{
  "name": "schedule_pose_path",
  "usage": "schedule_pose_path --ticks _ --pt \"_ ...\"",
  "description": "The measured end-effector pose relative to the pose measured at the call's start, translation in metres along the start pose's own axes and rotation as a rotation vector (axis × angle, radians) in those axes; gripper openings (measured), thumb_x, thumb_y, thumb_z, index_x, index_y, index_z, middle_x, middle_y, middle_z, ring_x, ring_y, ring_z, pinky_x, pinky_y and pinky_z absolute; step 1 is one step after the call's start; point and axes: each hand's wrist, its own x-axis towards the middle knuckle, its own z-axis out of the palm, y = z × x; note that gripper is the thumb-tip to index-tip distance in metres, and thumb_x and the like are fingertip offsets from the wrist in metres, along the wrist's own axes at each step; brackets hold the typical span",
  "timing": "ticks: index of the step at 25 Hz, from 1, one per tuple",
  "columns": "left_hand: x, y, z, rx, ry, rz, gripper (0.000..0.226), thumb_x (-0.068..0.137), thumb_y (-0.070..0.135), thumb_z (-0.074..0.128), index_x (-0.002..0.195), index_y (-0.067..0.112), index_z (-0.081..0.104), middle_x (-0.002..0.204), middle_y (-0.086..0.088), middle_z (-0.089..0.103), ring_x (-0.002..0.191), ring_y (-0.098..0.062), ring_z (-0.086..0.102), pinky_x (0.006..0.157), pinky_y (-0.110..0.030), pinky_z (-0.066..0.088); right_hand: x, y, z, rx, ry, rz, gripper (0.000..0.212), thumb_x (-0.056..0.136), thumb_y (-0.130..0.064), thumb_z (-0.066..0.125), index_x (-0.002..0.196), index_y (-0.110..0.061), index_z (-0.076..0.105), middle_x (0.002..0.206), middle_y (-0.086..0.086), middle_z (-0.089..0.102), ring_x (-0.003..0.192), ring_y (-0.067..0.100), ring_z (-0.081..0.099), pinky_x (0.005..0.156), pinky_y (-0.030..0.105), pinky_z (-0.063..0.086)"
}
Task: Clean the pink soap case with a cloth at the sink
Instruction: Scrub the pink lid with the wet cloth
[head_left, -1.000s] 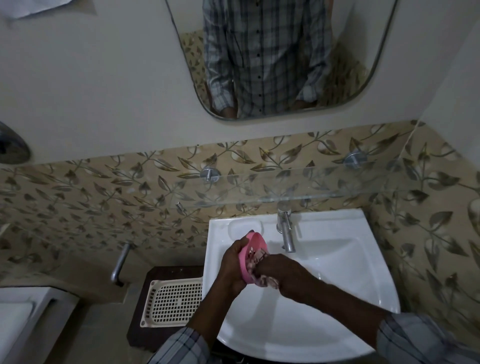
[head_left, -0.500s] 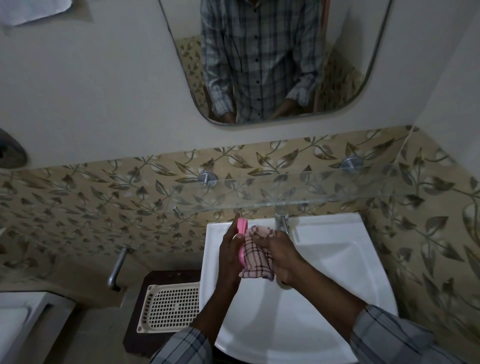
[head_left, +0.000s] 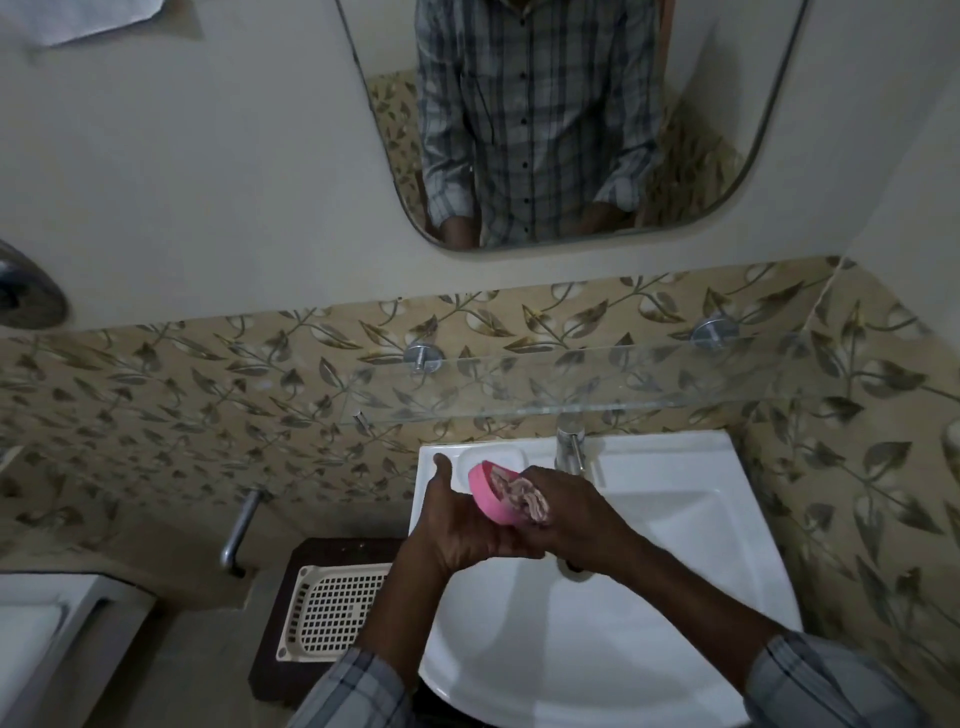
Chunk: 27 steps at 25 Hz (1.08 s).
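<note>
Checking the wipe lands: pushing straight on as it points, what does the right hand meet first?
Probably the pink oval plastic soap case, through the patterned cloth the right hand grips; the left hand holds it.

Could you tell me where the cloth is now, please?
In the head view, the cloth sits bunched inside the pink soap case, under the right hand, over the sink, just left of the tap.
</note>
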Motion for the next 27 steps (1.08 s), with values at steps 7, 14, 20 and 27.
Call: schedule_pose_path --ticks 7,14,20,27 --pt "0.012 -0.033 0.017 0.1 0.045 0.145 0.058 0.091 0.051 0.037 0.107 0.006 0.069 0.089 -0.021 0.075 0.093 -0.038 0.063 0.079 -0.045 0.051 -0.007 0.001 0.006 0.066 -0.086 0.051 0.035 0.082 -0.007 0.07 0.117 -0.013 0.067 0.106 0.009 0.073 0.095 0.023 0.07 0.082 0.04 0.06" --pt "0.017 -0.074 -0.011 0.524 -0.079 0.797 0.053 0.101 0.033 0.031 0.15 0.012 0.038 0.141 -0.005 0.057 0.128 -0.018 0.056 0.104 -0.033 0.047 0.043 -0.032 -0.014 1.363 0.371 0.881 0.009 0.092 0.013 0.055 0.086 0.008 0.06 0.083 0.022 0.066 0.07 0.031 0.065 0.079 0.047 0.057" --pt "0.007 -0.044 -0.012 0.276 0.127 0.564 0.044 0.102 0.035 0.037 0.1 0.015 0.076 0.096 -0.012 0.077 0.094 -0.027 0.072 0.073 -0.032 0.06 0.005 -0.038 0.017 0.146 0.068 0.279 0.031 0.085 -0.013 0.071 0.115 -0.007 0.066 0.105 0.008 0.073 0.095 0.024 0.071 0.079 0.023 0.053" --pt "-0.004 -0.028 -0.037 -0.111 -0.061 0.301 0.055 0.088 0.028 0.048 0.127 -0.009 0.057 0.122 -0.035 0.059 0.1 -0.046 0.062 0.086 -0.054 0.056 -0.012 -0.004 -0.025 0.249 0.192 0.283 0.023 0.093 -0.014 0.062 0.112 -0.024 0.07 0.107 -0.002 0.073 0.098 0.016 0.068 0.085 0.036 0.055"
